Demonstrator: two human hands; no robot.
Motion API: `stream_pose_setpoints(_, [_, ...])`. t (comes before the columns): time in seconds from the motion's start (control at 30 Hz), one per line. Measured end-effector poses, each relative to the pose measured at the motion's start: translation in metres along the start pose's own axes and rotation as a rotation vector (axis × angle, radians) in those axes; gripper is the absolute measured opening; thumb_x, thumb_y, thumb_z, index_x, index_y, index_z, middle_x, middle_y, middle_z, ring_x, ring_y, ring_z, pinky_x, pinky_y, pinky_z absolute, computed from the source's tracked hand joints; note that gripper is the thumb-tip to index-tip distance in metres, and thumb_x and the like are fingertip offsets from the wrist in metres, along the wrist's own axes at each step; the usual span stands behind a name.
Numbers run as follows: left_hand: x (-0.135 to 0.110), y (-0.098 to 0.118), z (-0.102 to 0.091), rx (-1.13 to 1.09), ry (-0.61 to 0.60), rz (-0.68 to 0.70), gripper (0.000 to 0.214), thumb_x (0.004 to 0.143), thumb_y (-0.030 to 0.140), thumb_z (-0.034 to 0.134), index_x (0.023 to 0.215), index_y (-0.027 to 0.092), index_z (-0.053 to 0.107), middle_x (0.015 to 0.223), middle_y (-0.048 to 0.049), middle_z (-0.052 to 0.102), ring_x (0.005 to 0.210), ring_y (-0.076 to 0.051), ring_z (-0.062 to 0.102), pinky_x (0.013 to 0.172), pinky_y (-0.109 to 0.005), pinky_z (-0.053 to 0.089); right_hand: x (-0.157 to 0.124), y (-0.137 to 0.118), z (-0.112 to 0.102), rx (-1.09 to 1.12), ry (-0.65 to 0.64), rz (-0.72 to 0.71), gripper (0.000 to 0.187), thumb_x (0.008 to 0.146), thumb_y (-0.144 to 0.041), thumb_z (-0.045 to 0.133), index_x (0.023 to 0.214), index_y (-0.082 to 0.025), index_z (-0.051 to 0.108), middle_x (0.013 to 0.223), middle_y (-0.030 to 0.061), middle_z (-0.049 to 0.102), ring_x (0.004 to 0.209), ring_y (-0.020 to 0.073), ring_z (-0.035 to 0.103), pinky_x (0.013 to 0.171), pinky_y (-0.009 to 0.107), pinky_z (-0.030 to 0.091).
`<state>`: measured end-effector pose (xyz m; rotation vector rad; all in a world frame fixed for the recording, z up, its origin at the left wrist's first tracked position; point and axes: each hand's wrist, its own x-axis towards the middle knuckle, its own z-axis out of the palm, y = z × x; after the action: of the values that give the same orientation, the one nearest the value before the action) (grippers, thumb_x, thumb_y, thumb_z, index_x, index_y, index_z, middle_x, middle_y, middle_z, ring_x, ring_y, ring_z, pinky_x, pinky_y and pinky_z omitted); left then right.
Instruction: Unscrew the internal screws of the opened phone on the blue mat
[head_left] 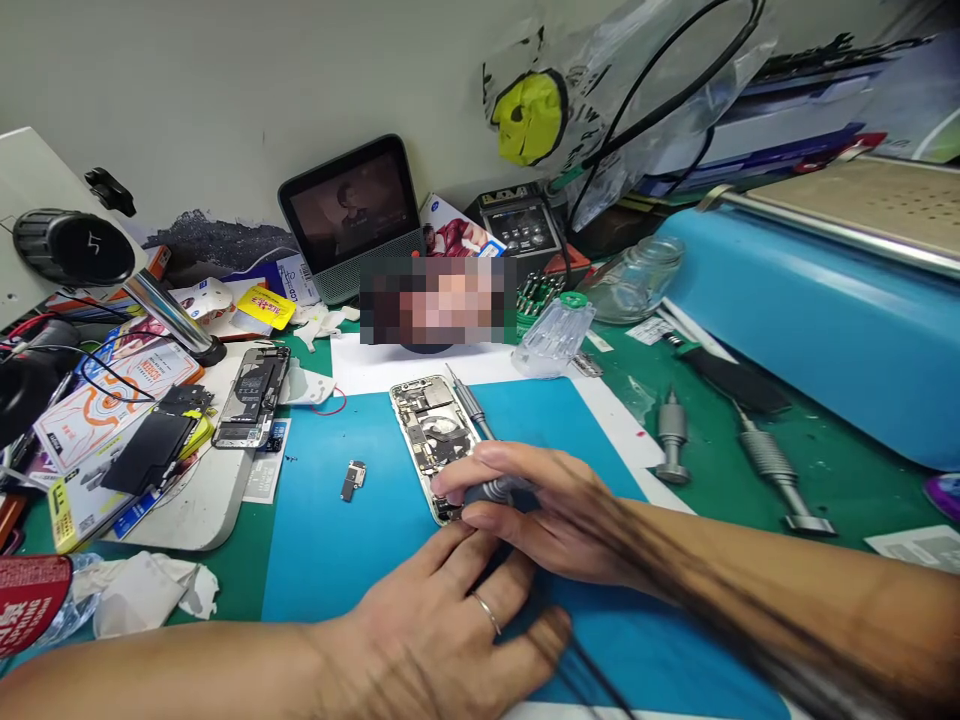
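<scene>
An opened phone housing (431, 425) with its inner parts exposed lies tilted on the blue mat (330, 570). My right hand (559, 505) is over its lower end, thumb and fingers closed around a grey tool with a ribbed handle (489, 491); the tool's tip is hidden. My left hand (450, 620), wearing a ring, rests on the mat at the phone's bottom end, fingers stretched out and slightly bent, some fingertips hidden by my right hand. Along the phone's right edge lies a slim metal screwdriver (471, 405). Left of the phone is a small dark metal plate (352, 480).
Another opened phone (253, 398) sits on a white slab at left, beside piled boxes (112, 400). At right stand a small grey driver (673, 435) and a longer screwdriver (776, 475). Behind are a plastic cup (555, 335), a glass jar (634, 280) and a screen (352, 210).
</scene>
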<state>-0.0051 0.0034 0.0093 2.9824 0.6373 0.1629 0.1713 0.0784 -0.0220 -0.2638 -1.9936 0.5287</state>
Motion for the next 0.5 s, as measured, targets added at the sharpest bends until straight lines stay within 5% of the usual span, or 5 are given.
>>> stream_pose_setpoints(0.5, [-0.0002, -0.0012, -0.0019, -0.021, -0.045, 0.01, 0.073, 0.092, 0.068, 0.035, 0.14, 0.013, 0.041, 0.133, -0.0155, 0.049, 0.124, -0.036, 0.045, 0.112, -0.049, 0.028, 0.001, -0.0024, 0.0002, 0.122, 0.015, 0.128, 0.061, 0.095, -0.014, 0.049, 0.147, -0.033, 0.022, 0.1, 0.004, 0.07, 0.084, 0.0142, 0.072, 0.073, 0.027, 0.064])
